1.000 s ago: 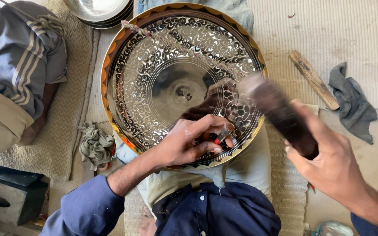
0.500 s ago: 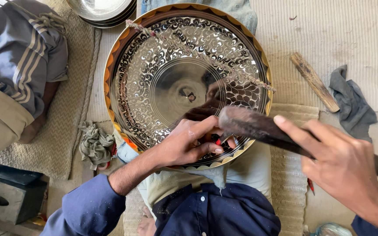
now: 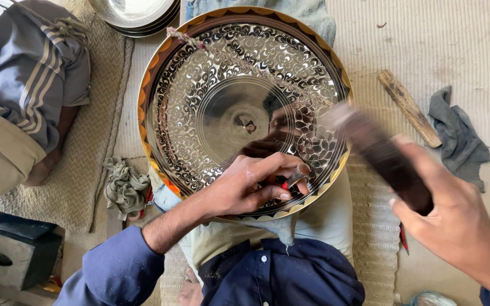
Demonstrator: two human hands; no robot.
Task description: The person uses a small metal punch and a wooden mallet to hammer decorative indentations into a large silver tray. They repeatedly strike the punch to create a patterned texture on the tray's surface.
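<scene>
Metal punch (image 3: 294, 179) pinched left (image 3: 250, 184); mallet (image 3: 384, 156) gripped right (image 3: 455, 221).

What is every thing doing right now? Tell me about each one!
Engraved metal tray: propped on the lap, shiny face up.
Left hand: pinching a small chisel, tip on the tray.
Right hand: gripping a dark hammer, raised, blurred.
Stacked bowls: nested, untouched.
Wooden stick: lying flat on the mat.
Grey rag: crumpled.
Green rag: crumpled.

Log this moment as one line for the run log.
left hand: pinching small punch on engraved metal tray | right hand: gripping dark mallet, raised beside tray | nearby: wooden stick, grey rag
</scene>
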